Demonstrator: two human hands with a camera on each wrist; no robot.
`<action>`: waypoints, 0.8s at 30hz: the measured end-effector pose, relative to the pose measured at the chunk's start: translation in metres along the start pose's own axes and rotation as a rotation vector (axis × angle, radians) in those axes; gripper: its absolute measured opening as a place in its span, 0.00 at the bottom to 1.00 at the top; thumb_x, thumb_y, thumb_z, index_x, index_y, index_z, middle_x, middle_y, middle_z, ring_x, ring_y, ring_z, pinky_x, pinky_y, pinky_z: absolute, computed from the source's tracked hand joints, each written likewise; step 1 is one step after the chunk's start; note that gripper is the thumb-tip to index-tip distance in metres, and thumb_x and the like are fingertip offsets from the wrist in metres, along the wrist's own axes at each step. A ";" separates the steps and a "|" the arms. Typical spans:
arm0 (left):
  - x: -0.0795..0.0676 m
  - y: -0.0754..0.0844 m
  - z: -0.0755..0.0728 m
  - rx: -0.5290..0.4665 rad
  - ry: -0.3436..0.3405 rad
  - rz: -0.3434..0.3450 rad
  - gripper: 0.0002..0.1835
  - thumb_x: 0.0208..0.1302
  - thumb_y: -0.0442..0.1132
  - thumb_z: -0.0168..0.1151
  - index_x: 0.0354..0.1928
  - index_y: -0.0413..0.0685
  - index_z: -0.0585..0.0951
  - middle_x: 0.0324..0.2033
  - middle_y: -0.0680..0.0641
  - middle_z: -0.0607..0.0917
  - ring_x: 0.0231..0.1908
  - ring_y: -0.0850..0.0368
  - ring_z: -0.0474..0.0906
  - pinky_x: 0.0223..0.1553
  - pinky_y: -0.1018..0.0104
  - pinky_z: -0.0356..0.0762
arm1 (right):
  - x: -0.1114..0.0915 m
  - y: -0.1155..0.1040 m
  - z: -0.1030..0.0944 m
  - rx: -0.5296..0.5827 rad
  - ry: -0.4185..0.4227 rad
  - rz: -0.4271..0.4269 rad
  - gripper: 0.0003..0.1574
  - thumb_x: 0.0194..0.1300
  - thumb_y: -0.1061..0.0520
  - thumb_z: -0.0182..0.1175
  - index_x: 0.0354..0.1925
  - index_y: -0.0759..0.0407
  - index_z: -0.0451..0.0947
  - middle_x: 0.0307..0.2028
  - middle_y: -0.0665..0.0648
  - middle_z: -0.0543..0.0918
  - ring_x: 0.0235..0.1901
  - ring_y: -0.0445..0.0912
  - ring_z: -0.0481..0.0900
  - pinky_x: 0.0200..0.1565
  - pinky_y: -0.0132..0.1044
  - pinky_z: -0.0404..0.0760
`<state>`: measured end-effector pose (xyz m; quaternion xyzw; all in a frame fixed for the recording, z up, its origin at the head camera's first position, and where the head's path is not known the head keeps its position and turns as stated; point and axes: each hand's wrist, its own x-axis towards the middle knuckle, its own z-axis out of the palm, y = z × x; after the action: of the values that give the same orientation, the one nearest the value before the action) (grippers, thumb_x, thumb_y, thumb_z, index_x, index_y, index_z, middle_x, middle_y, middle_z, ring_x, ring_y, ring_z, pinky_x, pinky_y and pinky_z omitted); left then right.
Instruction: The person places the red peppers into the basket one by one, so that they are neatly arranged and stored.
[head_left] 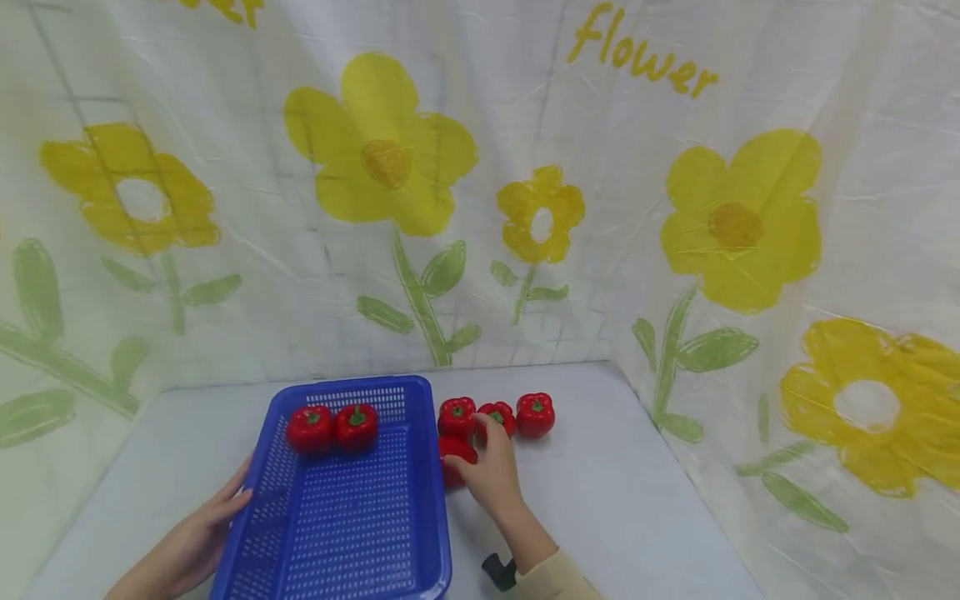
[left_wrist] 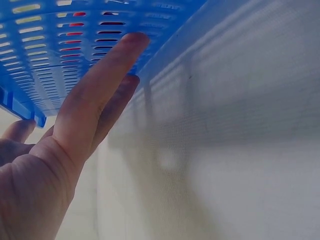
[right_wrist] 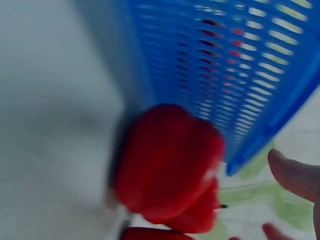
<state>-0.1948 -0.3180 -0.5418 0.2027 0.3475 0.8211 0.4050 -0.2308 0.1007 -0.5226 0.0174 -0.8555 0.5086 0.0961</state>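
A blue plastic basket (head_left: 423, 500) stands on the table with two red bell peppers (head_left: 310, 430) in its far left part. My left hand (head_left: 198, 533) lies along the basket's left side, its straight fingers (left_wrist: 92, 97) against the slotted wall in the left wrist view. Over the near red bell pepper (head_left: 453, 461), right beside the basket, hovers my right hand (head_left: 491, 471), thumb and fingers spread. The right wrist view shows that pepper (right_wrist: 170, 160) against the basket wall, with a gap between it and the thumb (right_wrist: 295, 176).
Beyond the right hand, several more red bell peppers (head_left: 536, 415) sit on the white table (head_left: 600, 500). A white curtain (head_left: 465, 42) painted with yellow flowers hangs behind the table. At the right wrist shows a small black object (head_left: 498, 572).
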 end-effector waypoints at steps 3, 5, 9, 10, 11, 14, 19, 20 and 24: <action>-0.001 0.001 0.000 -0.001 -0.005 0.002 0.29 0.81 0.43 0.12 0.68 0.90 0.20 0.68 0.63 0.73 0.69 0.51 0.69 0.70 0.43 0.64 | -0.005 0.015 0.009 -0.056 -0.037 -0.041 0.44 0.57 0.56 0.76 0.69 0.51 0.69 0.68 0.57 0.73 0.68 0.57 0.70 0.62 0.59 0.76; -0.001 0.001 -0.001 -0.005 -0.009 0.002 0.29 0.81 0.43 0.11 0.68 0.90 0.20 0.68 0.63 0.73 0.69 0.50 0.69 0.70 0.43 0.64 | -0.008 0.022 0.014 -0.096 -0.062 -0.061 0.43 0.57 0.57 0.75 0.69 0.50 0.71 0.68 0.56 0.74 0.68 0.57 0.70 0.62 0.60 0.76; -0.002 0.000 -0.003 -0.018 -0.010 -0.008 0.29 0.81 0.43 0.11 0.68 0.91 0.21 0.68 0.62 0.73 0.69 0.49 0.69 0.70 0.41 0.63 | -0.014 0.033 0.020 -0.165 -0.085 -0.054 0.44 0.57 0.58 0.75 0.70 0.52 0.72 0.69 0.57 0.73 0.69 0.59 0.69 0.63 0.61 0.74; -0.002 0.000 -0.003 -0.021 -0.009 -0.011 0.29 0.81 0.43 0.11 0.68 0.91 0.21 0.68 0.62 0.73 0.69 0.49 0.69 0.70 0.41 0.63 | -0.015 0.034 0.020 -0.177 -0.083 -0.050 0.43 0.57 0.57 0.75 0.69 0.53 0.72 0.69 0.58 0.73 0.69 0.59 0.69 0.63 0.61 0.74; -0.002 -0.001 -0.003 -0.023 -0.010 -0.013 0.29 0.81 0.43 0.11 0.67 0.91 0.21 0.68 0.62 0.73 0.69 0.49 0.69 0.71 0.41 0.62 | -0.016 0.035 0.020 -0.183 -0.082 -0.045 0.43 0.56 0.57 0.75 0.69 0.55 0.72 0.69 0.58 0.74 0.69 0.60 0.69 0.64 0.61 0.74; -0.002 -0.001 -0.003 -0.020 -0.007 -0.016 0.29 0.81 0.44 0.11 0.67 0.91 0.19 0.67 0.64 0.73 0.69 0.50 0.69 0.71 0.41 0.62 | -0.018 0.037 0.020 -0.183 -0.076 -0.031 0.42 0.56 0.56 0.76 0.67 0.57 0.74 0.68 0.60 0.74 0.68 0.60 0.70 0.65 0.61 0.73; -0.001 0.001 -0.001 -0.012 -0.011 -0.022 0.29 0.81 0.44 0.11 0.66 0.91 0.18 0.67 0.65 0.73 0.69 0.51 0.69 0.71 0.41 0.62 | -0.016 0.036 0.021 -0.176 -0.062 -0.053 0.44 0.55 0.56 0.76 0.68 0.56 0.72 0.68 0.60 0.75 0.68 0.60 0.71 0.64 0.61 0.73; -0.001 0.001 -0.001 -0.013 -0.012 -0.022 0.29 0.81 0.44 0.11 0.66 0.91 0.19 0.67 0.65 0.73 0.69 0.50 0.69 0.71 0.41 0.62 | -0.015 0.036 0.022 -0.180 -0.060 -0.059 0.44 0.56 0.56 0.76 0.68 0.55 0.72 0.68 0.60 0.75 0.68 0.59 0.71 0.64 0.61 0.73; 0.000 0.001 0.000 -0.024 -0.015 -0.024 0.29 0.81 0.44 0.11 0.66 0.91 0.19 0.68 0.64 0.73 0.70 0.50 0.68 0.71 0.42 0.61 | -0.013 0.035 0.023 -0.220 -0.062 -0.081 0.43 0.56 0.57 0.76 0.68 0.54 0.72 0.68 0.60 0.75 0.68 0.59 0.71 0.64 0.60 0.73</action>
<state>-0.1954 -0.3184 -0.5406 0.2000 0.3370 0.8187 0.4198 -0.2257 0.0965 -0.5663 0.0571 -0.9073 0.4066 0.0911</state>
